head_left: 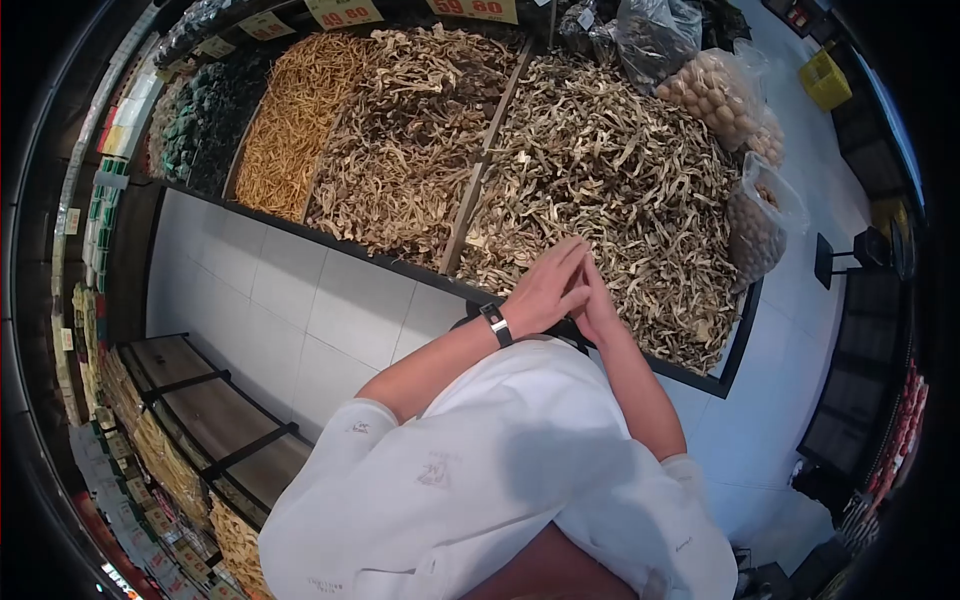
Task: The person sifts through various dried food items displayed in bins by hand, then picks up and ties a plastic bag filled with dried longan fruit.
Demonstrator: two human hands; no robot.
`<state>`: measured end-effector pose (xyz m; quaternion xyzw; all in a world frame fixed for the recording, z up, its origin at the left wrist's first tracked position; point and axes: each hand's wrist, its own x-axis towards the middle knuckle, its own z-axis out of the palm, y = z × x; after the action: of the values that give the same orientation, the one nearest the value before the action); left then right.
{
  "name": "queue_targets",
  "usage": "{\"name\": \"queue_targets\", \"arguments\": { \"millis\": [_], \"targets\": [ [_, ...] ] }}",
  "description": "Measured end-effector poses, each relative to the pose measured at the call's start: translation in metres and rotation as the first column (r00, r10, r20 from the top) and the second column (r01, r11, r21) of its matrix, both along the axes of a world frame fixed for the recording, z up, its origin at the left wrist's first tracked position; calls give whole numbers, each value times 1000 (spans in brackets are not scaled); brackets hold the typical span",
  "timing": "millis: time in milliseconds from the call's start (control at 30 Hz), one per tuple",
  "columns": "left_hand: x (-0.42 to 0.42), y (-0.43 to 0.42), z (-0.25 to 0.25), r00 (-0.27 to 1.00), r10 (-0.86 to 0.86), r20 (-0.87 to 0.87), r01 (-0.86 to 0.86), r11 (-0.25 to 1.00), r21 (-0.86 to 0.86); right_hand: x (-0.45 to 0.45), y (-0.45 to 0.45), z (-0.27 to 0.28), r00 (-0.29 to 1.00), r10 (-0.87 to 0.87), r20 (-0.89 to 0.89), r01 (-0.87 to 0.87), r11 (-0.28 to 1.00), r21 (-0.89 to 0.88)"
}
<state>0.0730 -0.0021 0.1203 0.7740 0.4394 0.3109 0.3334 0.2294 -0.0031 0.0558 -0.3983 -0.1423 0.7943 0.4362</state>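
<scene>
My left hand (545,290), with a dark watch (495,324) at its wrist, meets my right hand (598,303) over the front edge of a bin. The fingers of both hands are stretched out and touch near the tips; I see nothing held in them. Right beyond them lies a heap of dried sliced mushrooms, or something like them (610,170), grey-brown and cream, filling the wide right bin. Whether my fingertips touch the heap I cannot tell. The palms are largely hidden.
A wooden divider (486,160) separates a bin of brownish dried strips (415,140). Further left are thin orange-yellow dried pieces (298,120). Bags of round brown goods (708,95) stand at the right corner. Price signs (473,9) line the back; packed shelves (130,470) stand left.
</scene>
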Motion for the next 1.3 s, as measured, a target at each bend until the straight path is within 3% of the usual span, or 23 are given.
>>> {"name": "queue_targets", "arguments": {
  "millis": [33,67,133,167,200,267,300,333,433,600,667,867,933,1133,1200,1300],
  "targets": [
    [2,-3,-5,999,0,-44,4,996,91,-12,3,44,998,52,-22,-49,992,113],
    [3,-5,-12,996,5,-89,11,984,180,-15,6,59,998,66,-21,-63,992,112],
    [-16,1,-16,992,80,-101,-53,968,247,-23,12,73,972,111,-209,-81,985,151],
    [-28,6,-18,984,138,-108,-97,943,319,-28,13,76,983,134,-124,-101,965,244],
    [-38,6,-27,984,141,-108,-100,943,318,-29,13,82,983,138,-123,-105,964,243],
    [-58,-3,-47,927,375,-21,-375,927,17,-32,9,93,971,178,162,-232,869,438],
    [-68,-7,-47,927,375,-16,-374,927,13,-35,7,93,958,161,236,-258,843,472],
    [-78,-11,-47,931,364,0,-364,931,-27,-39,7,89,957,159,243,-260,844,469],
    [-106,-22,-49,930,369,0,-368,929,-44,-59,1,52,859,116,498,-344,853,393],
    [-174,-28,-53,910,406,-81,-406,914,19,-98,-21,15,788,145,599,-344,909,234],
    [-214,-27,-57,917,388,-92,-386,922,38,-117,-25,0,655,95,750,-412,877,249],
    [-337,-9,-66,853,516,-78,-498,849,177,-214,-24,32,507,71,859,-476,854,210],
    [-373,-4,-76,846,526,-84,-508,845,167,-239,-24,29,288,-179,941,-640,695,328],
    [-417,-8,-73,852,498,-163,-473,864,172,-295,-17,37,111,-313,943,-756,590,285],
    [-421,-8,-70,843,491,-219,-466,870,160,-311,-11,42,38,-434,900,-842,471,263],
    [-423,0,-78,836,480,-266,-460,877,137,-331,1,37,-36,-443,896,-901,403,163]
  ]
}}
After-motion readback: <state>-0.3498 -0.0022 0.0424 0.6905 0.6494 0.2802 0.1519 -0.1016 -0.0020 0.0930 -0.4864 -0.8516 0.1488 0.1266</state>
